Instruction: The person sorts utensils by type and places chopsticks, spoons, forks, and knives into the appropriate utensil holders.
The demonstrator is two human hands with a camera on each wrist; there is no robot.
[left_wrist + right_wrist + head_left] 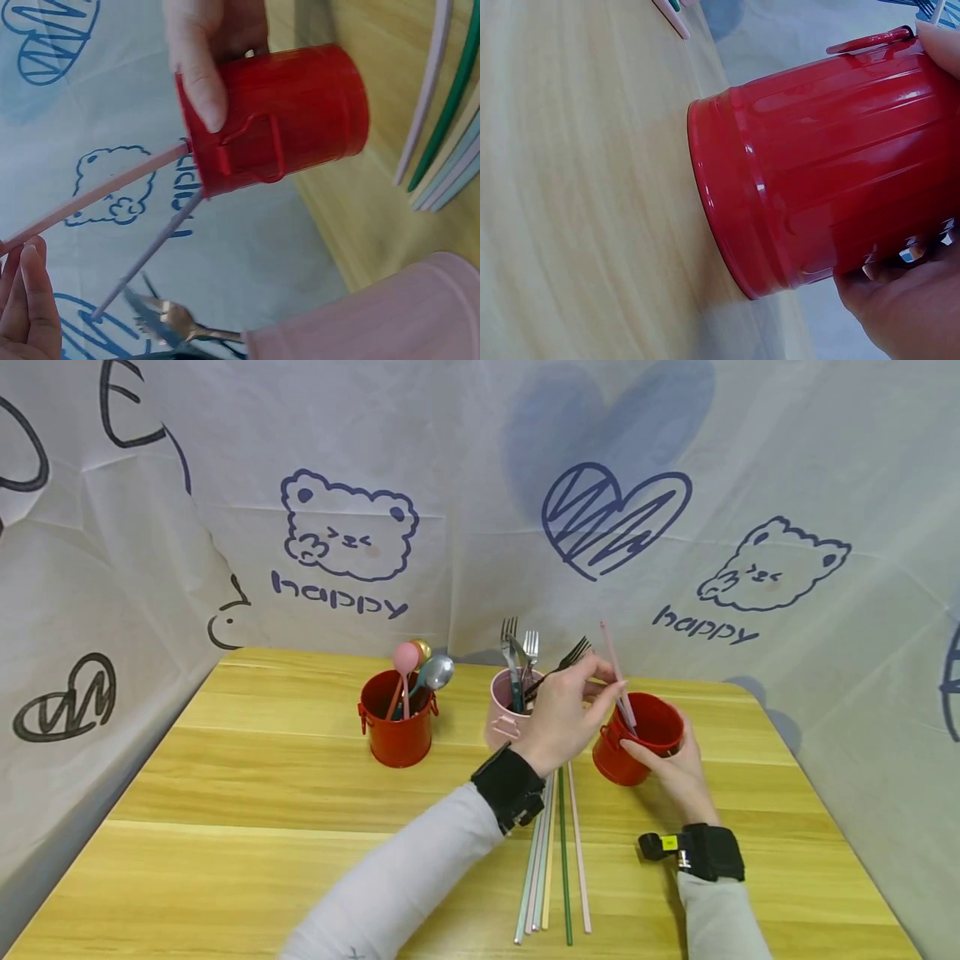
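Note:
In the head view my left hand [566,714] pinches a pink straw [610,647] over the right-hand red bucket [618,760]. The straw's lower end is inside the bucket's rim. A second, purple straw [146,255] also leans out of this bucket in the left wrist view. My right hand [678,772] grips the bucket from its right side, thumb over the rim, other fingers around the wall. The bucket's red wall [840,165] fills much of the right wrist view. Several loose straws [564,860] in green, pink, yellow and pale blue lie on the table.
Just left of my left hand stands a pink bucket [498,722] with several forks [513,652]. Farther left, another red bucket [400,743] holds several spoons [407,658]. A printed white cloth [480,543] hangs behind the wooden table [262,793].

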